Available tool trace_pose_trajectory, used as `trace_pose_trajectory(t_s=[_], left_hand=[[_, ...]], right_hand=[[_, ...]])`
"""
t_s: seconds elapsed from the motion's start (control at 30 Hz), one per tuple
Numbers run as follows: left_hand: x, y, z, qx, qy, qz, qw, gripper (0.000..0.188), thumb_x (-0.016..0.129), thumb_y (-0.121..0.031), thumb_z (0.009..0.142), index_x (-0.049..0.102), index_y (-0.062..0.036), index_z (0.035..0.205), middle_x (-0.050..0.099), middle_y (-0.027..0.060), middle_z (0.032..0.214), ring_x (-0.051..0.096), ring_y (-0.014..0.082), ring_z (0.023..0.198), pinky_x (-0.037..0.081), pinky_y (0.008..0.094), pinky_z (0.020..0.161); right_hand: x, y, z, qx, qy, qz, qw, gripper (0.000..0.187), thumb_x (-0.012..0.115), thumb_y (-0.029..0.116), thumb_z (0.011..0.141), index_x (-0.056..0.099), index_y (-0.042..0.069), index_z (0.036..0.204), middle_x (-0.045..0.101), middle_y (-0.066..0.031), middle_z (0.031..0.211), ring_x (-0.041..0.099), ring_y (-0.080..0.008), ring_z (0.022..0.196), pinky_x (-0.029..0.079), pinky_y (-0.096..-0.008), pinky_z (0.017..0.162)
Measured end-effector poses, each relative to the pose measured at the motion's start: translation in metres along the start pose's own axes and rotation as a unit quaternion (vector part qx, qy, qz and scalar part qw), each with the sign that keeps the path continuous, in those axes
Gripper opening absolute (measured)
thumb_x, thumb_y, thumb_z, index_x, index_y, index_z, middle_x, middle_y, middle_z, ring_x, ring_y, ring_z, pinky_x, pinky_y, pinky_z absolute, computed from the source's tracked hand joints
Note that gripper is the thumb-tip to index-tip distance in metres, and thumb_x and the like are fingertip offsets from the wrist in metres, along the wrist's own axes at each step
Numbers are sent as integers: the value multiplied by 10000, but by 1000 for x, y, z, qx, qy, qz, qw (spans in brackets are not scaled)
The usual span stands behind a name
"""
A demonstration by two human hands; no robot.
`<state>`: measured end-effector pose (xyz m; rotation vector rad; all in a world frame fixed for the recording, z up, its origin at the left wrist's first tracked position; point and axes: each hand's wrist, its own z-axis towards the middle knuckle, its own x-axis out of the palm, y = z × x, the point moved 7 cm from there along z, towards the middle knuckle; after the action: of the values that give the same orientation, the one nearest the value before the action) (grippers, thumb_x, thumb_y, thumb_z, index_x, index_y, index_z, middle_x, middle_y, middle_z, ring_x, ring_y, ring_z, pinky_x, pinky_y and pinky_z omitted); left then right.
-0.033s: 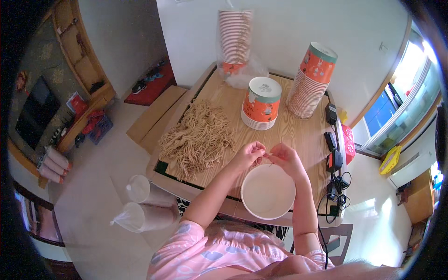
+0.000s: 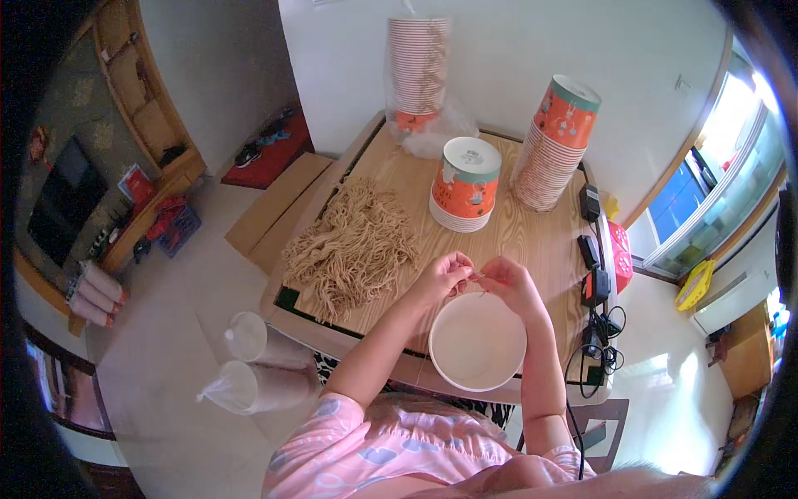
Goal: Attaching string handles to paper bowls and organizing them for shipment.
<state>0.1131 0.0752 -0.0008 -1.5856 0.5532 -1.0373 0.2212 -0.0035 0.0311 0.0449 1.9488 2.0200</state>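
Over the far rim of a white paper tub (image 2: 478, 343), my left hand (image 2: 449, 274) and my right hand (image 2: 509, 283) meet fingertip to fingertip. Both are closed in a pinch on what looks like a thin strand of beige string, mostly hidden by the fingers. The tub stands mouth up at the table's near edge, nothing visible inside. Left of my hands lies a loose heap of beige string (image 2: 353, 245). Just beyond them, a short stack of orange and green paper tubs (image 2: 465, 187) rests upside down.
Tall tub stacks stand at the back, one bagged in plastic (image 2: 420, 66), another leaning (image 2: 553, 145). Black power adapters and cables (image 2: 594, 287) line the right side of the wooden table (image 2: 399, 170). Bagged tubs (image 2: 266, 387) lie left of me on the floor, near flat cardboard (image 2: 278, 212).
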Motion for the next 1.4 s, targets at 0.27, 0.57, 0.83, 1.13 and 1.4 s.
trace_pose_trajectory(t_s=[0.27,0.57,0.83,1.13,1.4], left_hand=[[1,0,1,22,-5,21,1000,95,579,-160,855,544,-101,920,574,-35,747,486,27,592,375,177,493],[-4,-5,1,16,-40,68,997,161,624,-98,820,562,-87,968,600,-21,770,489,38,584,389,180,505],[5,3,9,41,5,135,990,131,655,-93,801,626,-14,901,639,28,791,579,66,684,487,215,634],[12,-9,4,61,-7,188,980,103,658,-73,790,632,-18,873,643,18,750,579,56,657,490,220,604],[7,-2,7,67,3,198,978,99,660,-70,785,615,-21,857,633,19,763,579,65,688,490,223,634]], right_hand=[[0,0,1,5,13,-21,1000,68,629,30,805,586,12,853,594,-6,753,535,-66,700,452,-221,621],[-5,3,-5,-35,-11,-20,999,161,648,-3,770,551,20,896,576,-9,798,536,-83,765,462,-243,683],[-5,7,-5,-58,-21,-29,998,177,639,-46,753,501,21,842,556,-15,775,538,-99,766,465,-255,713],[-7,6,-6,-66,-14,-44,997,177,638,-47,755,495,20,836,539,-15,772,528,-96,771,461,-252,715],[-5,6,-5,-61,-12,-39,997,165,646,-36,744,503,17,806,532,-20,771,522,-100,763,459,-258,712]])
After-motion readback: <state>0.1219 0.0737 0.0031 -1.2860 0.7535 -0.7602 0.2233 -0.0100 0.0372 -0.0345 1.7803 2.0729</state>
